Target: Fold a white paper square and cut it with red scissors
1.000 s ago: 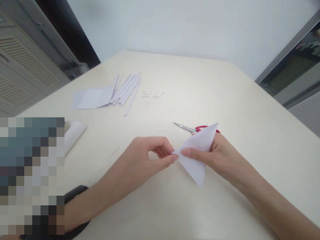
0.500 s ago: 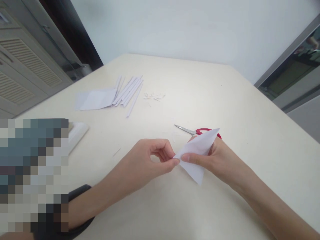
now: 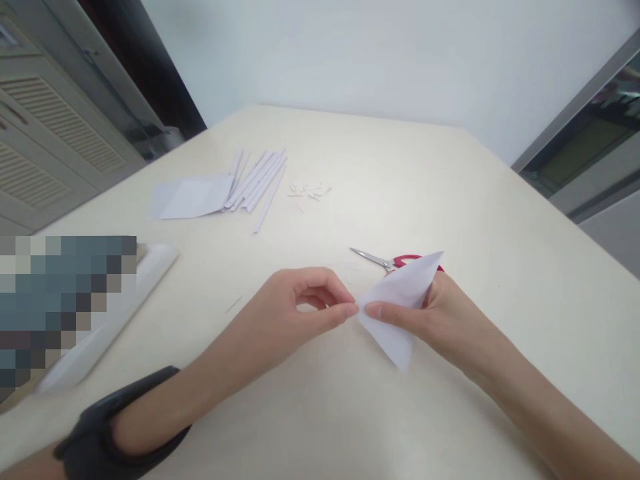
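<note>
My right hand (image 3: 425, 310) grips a folded piece of white paper (image 3: 400, 287), its thumb pressed flat on the near face and the other fingers mostly hidden behind. Two pointed corners of the paper stick out, one up to the right and one down. At its left tip, the thumb and forefinger of my left hand (image 3: 313, 300) are pinched together on the paper's edge. Red-handled scissors (image 3: 373, 258) lie on the table just beyond, their handles partly covered by the paper and my right hand.
Several narrow folded paper strips (image 3: 260, 180) lie at the far left beside flat white sheets (image 3: 193, 197). Small white scraps (image 3: 307, 192) are scattered near them. A thin sliver (image 3: 233, 304) rests left of my hands. A white-edged object (image 3: 115, 320), partly pixelated, occupies the table's left side.
My left fingertips have shifted slightly up and to the right along the paper's left corner. The paper has tilted a little in my right hand.
</note>
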The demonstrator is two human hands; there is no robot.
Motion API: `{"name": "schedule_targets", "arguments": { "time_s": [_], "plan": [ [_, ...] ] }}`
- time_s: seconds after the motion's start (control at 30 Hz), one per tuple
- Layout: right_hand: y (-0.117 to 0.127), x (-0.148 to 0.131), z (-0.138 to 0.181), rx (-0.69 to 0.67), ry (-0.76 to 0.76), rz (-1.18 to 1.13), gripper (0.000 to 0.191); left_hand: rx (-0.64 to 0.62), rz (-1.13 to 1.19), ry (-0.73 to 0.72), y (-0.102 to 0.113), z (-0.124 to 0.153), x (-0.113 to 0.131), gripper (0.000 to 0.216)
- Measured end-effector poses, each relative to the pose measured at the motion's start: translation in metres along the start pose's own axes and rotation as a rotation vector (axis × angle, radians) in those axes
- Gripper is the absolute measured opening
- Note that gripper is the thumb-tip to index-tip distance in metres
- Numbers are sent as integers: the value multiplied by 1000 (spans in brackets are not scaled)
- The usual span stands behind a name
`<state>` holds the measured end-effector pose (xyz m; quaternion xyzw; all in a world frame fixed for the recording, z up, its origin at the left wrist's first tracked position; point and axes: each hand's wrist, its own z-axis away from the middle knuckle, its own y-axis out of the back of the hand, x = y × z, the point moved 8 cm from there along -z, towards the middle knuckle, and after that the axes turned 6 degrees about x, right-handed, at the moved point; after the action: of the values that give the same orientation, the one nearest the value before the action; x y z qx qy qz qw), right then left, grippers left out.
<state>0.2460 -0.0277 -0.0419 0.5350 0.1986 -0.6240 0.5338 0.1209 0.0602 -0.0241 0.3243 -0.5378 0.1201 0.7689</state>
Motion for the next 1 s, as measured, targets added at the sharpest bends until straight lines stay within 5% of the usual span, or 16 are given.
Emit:
{"name": "schedule_targets", "arguments": {
  "time_s": [0.3,0.73,1.0],
  "plan": [
    [0,-6,-1,-3,28,-107,13,19,38,111,2,-1,-11,17],
    [-5,-8,4,-123,20,-392,17,104,99,24,11,-5,-10,23],
    [1,-8,0,-35,-18,-357,15,87,65,113,3,-2,-13,26]
  ]
}}
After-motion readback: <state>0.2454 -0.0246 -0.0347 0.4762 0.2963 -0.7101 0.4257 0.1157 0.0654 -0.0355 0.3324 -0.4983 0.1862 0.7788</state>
